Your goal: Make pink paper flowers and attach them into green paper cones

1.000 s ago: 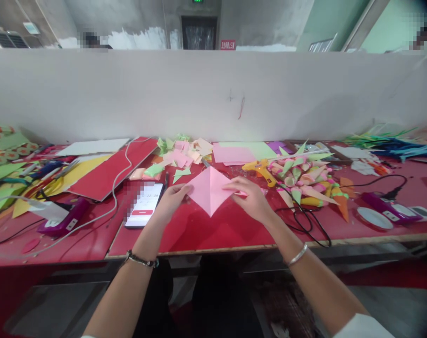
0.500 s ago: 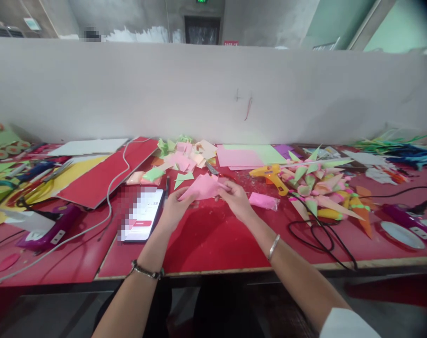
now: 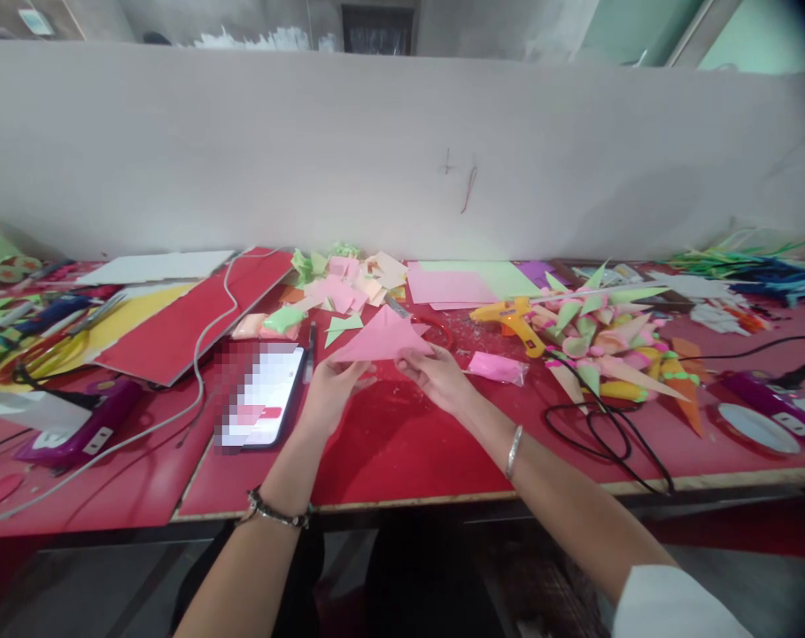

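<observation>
A pink sheet of paper (image 3: pixel 383 338), folded to a broad triangle with its point away from me, is held up over the red table. My left hand (image 3: pixel 332 390) pinches its left corner. On the right side, my right hand (image 3: pixel 432 377) grips the lower edge between thumb and fingers. Just beyond the paper lie green paper triangles (image 3: pixel 342 329) and a heap of pink and cream paper pieces (image 3: pixel 349 288). A small pink packet (image 3: pixel 497 367) rests to the right of my right hand.
Left of my left hand lies a phone (image 3: pixel 266 399). A yellow glue gun (image 3: pixel 512 319) sits beside a pile of paper cones (image 3: pixel 601 341), its black cord (image 3: pixel 601 452) looping toward the front edge. Purple power strips (image 3: pixel 89 425) and a red board (image 3: pixel 196 323) are also on the table.
The pink paper has turned from a loosely bent shape to a clear triangle, point away from me. My right hand has shifted its grip to the lower edge. The view has tilted slightly down.
</observation>
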`<action>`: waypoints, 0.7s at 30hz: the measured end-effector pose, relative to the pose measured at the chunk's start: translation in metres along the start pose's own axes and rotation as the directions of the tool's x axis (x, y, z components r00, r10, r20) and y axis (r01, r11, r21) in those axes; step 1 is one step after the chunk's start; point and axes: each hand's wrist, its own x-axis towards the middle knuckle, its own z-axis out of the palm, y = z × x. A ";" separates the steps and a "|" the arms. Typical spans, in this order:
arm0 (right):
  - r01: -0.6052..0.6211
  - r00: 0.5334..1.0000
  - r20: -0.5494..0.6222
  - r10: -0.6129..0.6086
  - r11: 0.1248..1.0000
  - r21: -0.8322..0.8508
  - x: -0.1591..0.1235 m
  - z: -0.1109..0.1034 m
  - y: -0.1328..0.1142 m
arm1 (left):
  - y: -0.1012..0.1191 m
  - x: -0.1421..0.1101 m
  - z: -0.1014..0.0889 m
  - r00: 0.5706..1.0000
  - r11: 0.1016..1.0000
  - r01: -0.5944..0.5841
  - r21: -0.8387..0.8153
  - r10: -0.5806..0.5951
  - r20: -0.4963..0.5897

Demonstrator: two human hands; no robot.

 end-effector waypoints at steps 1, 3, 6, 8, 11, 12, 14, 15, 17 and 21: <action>-0.001 1.000 0.003 0.001 1.000 0.000 -0.001 0.000 -0.001 | 0.000 -0.001 0.001 1.000 1.000 -0.013 0.009 0.013 0.018; -0.003 1.000 0.007 0.003 1.000 -0.006 -0.002 0.000 -0.002 | 0.000 -0.002 0.004 0.998 0.998 -0.045 0.037 0.044 0.047; -0.019 0.999 0.025 0.020 0.999 -0.031 -0.003 -0.001 -0.003 | 0.000 -0.004 0.008 0.983 0.977 -0.150 0.153 0.132 0.127; -0.029 0.999 0.042 0.031 0.999 -0.041 -0.003 -0.002 -0.003 | 0.000 -0.005 0.009 0.973 0.944 -0.217 0.249 0.189 0.130; -0.028 0.998 0.052 0.029 0.999 -0.022 -0.002 -0.001 -0.002 | -0.002 -0.004 0.007 0.974 0.918 -0.225 0.328 0.224 0.039; -0.023 0.998 0.052 0.024 1.000 -0.008 -0.001 -0.001 -0.001 | -0.003 -0.003 0.006 0.974 0.915 -0.221 0.337 0.227 0.020; -0.018 0.998 0.053 0.017 1.000 0.016 -0.001 0.001 0.000 | -0.005 -0.002 0.005 0.971 0.911 -0.227 0.345 0.241 0.004; -0.021 0.998 0.058 0.020 1.000 0.020 -0.001 0.002 0.001 | -0.005 -0.002 0.005 0.969 0.908 -0.233 0.350 0.248 -0.001; -0.036 0.996 0.077 0.035 0.999 0.013 -0.002 0.003 0.003 | -0.005 -0.003 0.005 0.966 0.901 -0.241 0.362 0.257 0.004; -0.047 0.993 0.106 0.049 0.999 -0.021 -0.003 0.004 0.005 | -0.002 -0.005 0.008 0.968 0.879 -0.241 0.412 0.247 0.040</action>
